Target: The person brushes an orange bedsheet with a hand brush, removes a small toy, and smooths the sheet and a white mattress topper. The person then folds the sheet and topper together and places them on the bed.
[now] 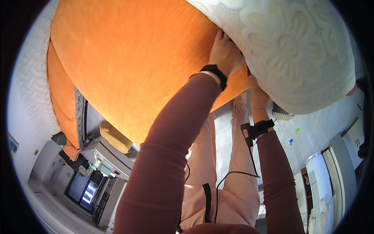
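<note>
A large orange plush-like fabric cover (125,64) bulges before me. Against its right side lies a thick off-white cover (289,58) with a raised flower pattern. My left hand (227,54) rests where the two meet, its fingers curled down into the seam and partly hidden. Just below it, my right hand (259,93) reaches up under the rim of the off-white cover, and most of its fingers are out of sight. Something dark shows in the gap by the left fingers, too little to identify. Whether either hand grips the fabric cannot be told.
My legs and slippered foot (240,99) stand on a pale glossy floor (280,140) bearing small blue and green bits. A grey mesh-like object (282,112) pokes out below the off-white cover. A white cylindrical appliance (320,175) stands right; a yellow cushioned object (115,137) lies left.
</note>
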